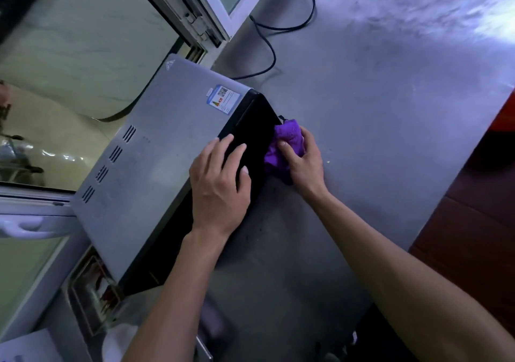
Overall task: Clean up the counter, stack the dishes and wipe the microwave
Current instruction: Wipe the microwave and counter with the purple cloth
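**Two hands at a microwave on a grey worktop**

Head view, looking steeply down. A grey, dull metal-looking worktop point(390, 88) fills the right and middle of the frame, with a bright patch of glare at the upper right. On it stands a microwave point(156, 150), seen from above: a silver top with four groups of vent slots along its left side and a label point(224, 100) bearing a square code near the far corner. Its black front faces right.

The left hand point(220, 186) lies flat on the front top edge of the microwave, fingers straight and spread, gripping nothing. The right hand point(302, 158) clutches a bunched purple cloth point(287, 144) and holds it against the black front near the far corner, just above the worktop.

A black cord point(271, 46) snakes across the worktop behind the microwave. To the left are pale window frames point(211, 5) and glass. Beyond the worktop's right edge lies dark reddish-brown floor point(479, 189).
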Motion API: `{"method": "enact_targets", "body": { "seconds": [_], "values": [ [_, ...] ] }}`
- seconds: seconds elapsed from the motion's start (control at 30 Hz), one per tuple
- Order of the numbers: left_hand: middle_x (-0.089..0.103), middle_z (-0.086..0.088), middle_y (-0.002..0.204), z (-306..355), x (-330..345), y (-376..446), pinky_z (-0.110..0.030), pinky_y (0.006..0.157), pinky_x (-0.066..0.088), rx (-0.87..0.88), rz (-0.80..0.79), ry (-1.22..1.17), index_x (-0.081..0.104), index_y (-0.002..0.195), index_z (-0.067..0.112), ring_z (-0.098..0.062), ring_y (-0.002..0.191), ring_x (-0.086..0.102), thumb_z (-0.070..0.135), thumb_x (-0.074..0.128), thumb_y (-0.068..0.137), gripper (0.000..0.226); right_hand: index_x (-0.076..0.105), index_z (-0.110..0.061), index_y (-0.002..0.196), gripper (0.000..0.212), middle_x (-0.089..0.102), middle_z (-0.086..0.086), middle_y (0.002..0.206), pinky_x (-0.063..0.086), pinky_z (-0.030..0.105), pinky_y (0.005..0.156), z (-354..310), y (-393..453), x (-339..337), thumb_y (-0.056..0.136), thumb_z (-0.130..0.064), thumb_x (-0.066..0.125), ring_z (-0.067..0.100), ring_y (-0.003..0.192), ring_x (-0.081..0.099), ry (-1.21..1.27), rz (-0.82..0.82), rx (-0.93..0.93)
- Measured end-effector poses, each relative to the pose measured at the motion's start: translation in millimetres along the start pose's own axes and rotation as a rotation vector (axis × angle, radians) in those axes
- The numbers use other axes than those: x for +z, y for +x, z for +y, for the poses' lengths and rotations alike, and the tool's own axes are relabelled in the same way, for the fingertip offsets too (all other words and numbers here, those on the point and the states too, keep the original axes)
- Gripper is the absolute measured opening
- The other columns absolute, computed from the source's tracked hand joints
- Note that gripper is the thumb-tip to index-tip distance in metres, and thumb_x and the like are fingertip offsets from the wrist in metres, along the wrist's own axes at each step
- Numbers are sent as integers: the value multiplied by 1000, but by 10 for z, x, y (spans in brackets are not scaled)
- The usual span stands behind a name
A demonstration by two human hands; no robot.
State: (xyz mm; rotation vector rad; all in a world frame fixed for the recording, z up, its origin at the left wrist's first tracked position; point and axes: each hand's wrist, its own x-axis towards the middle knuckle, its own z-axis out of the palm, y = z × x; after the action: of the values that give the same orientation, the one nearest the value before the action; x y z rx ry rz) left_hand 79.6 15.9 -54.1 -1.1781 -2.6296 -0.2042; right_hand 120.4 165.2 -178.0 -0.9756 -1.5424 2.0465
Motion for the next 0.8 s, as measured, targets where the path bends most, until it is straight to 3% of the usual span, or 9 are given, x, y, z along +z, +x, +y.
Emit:
{"method": "enact_targets", "body": {
  "seconds": [0.17, 0.3, 0.37, 0.5, 0.67, 0.8],
  "values": [
    [56, -3, 140, 211, 168, -185, -55, 115, 27, 6, 24, -40, 64, 127, 17, -24, 138, 43, 20, 54, 93, 35, 52, -25, 139, 56, 62, -5, 131, 44, 37, 106, 71, -104, -527, 88, -32, 72, 11, 119, 58, -248, -42, -102],
    [59, -4, 136, 350, 407, -444, -51, 110, 35, -23, -60, -140, 68, 122, 14, -25, 135, 46, 18, 57, 93, 31, 50, -24, 143, 61, 43, 1, 152, 33, 33, 115, 139, -90, -824, 87, -24, 74, 16, 138, 40, -534, -105, -178],
    [62, -3, 133, 424, 566, -610, -48, 106, 40, -88, -116, -197, 70, 119, 13, -24, 133, 48, 18, 59, 91, 30, 46, -27, 146, 62, 31, 3, 160, 30, 38, 117, 208, -62, -888, 89, -28, 72, 22, 145, 30, -748, -199, -131],
    [63, -4, 131, 552, 854, -864, -48, 99, 46, -210, -258, -272, 70, 118, 12, -25, 128, 52, 16, 63, 88, 31, 34, -26, 152, 64, 14, 8, 165, 30, 53, 116, 372, -27, -1027, 95, -34, 62, 32, 152, 10, -1290, -402, -206],
    [50, -5, 147, 691, 1162, -906, -50, 107, 39, -328, -466, -348, 58, 135, 16, -24, 137, 40, 25, 56, 93, 44, 25, -26, 156, 57, 8, 7, 167, 18, 48, 121, 416, 76, -1183, 104, -38, 44, 29, 154, 2, -1399, -496, -369],
    [28, -4, 160, 798, 1383, -746, -49, 109, 35, -279, -525, -310, 39, 149, 23, -24, 145, 25, 31, 51, 95, 56, 17, -29, 158, 59, 1, 4, 168, 11, 51, 123, 406, 206, -1330, 105, -43, 38, 26, 154, -5, -1473, -613, -416]
  ]
}}
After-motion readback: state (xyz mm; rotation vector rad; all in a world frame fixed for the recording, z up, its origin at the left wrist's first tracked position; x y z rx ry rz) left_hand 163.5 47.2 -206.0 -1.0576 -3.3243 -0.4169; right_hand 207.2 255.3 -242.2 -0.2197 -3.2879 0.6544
